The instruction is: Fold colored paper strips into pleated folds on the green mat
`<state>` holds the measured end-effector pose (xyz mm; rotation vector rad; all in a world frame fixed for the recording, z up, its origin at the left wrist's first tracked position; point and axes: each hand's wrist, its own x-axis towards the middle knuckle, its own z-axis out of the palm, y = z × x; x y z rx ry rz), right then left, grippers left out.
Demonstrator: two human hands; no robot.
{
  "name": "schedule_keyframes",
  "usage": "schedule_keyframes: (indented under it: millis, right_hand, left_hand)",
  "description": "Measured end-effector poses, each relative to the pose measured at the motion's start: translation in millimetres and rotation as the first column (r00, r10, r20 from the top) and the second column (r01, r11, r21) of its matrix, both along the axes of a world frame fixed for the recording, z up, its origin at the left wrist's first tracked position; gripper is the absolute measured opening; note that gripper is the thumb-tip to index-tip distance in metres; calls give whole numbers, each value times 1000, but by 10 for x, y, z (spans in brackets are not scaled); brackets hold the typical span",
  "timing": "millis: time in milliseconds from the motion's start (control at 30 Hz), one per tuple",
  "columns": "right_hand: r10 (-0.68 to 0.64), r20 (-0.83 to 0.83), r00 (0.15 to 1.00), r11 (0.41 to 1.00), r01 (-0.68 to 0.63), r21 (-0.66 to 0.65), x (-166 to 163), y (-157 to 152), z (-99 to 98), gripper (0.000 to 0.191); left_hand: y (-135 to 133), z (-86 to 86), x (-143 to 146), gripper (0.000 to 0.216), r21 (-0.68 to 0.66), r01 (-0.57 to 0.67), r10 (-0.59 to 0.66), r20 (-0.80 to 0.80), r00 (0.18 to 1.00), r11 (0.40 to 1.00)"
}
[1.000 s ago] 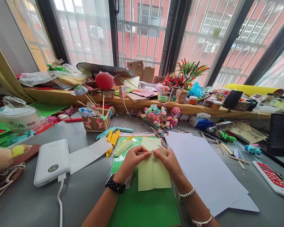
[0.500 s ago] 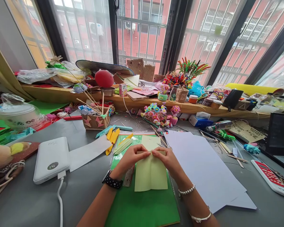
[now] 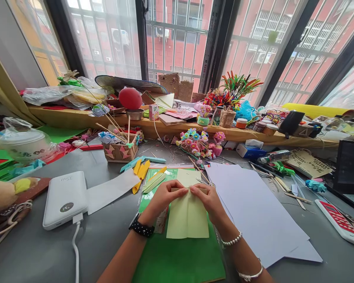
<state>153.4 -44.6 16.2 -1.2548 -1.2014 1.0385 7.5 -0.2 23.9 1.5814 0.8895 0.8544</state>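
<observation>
A pale yellow sheet of paper (image 3: pixel 187 218) lies on a green cutting mat (image 3: pixel 179 259) in front of me. My left hand (image 3: pixel 164 197) and my right hand (image 3: pixel 207 200) both pinch its far edge, fingertips meeting in the middle over a small brown piece. The left wrist carries a black dotted watch, the right wrist two bead bracelets. A second pale yellow sheet (image 3: pixel 188 177) lies just beyond the hands.
Large white sheets (image 3: pixel 253 208) lie to the right, a white power bank (image 3: pixel 65 198) with cable to the left. Yellow and teal paper strips (image 3: pixel 141 169), a small basket with sticks (image 3: pixel 120 151), paper flowers (image 3: pixel 194 143) and a cluttered wooden sill sit beyond. A red calculator (image 3: pixel 339 222) is at far right.
Both hands stay pinched on the sheet's far edge; the sheet has shifted slightly left and nearer. The view moved a little.
</observation>
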Motion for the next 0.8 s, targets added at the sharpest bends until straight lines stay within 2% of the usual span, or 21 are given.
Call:
schedule_keyframes:
  millis: [133,333,633,800]
  right_hand:
    - [16,-22,1000,1000,-16,-7,1,8,-16,26]
    - [34,56,998,999,-33,-7,41,29,-40,26]
    - [39,-23,999,991,-41,-124,65,40,-16,32]
    - [28,-75,997,993,-36,-111,88,53,-56,33]
  left_hand:
    - [-11,-1,1,24,6,-11,11,0,1000,1000]
    - [-7,-1,-6,24,37,-3,5,-42,999,999]
    - [0,-34,8,26,-100,-29,31,27,999,995]
    - [-10,-53,35,23,-132,-67,80,88,993,989]
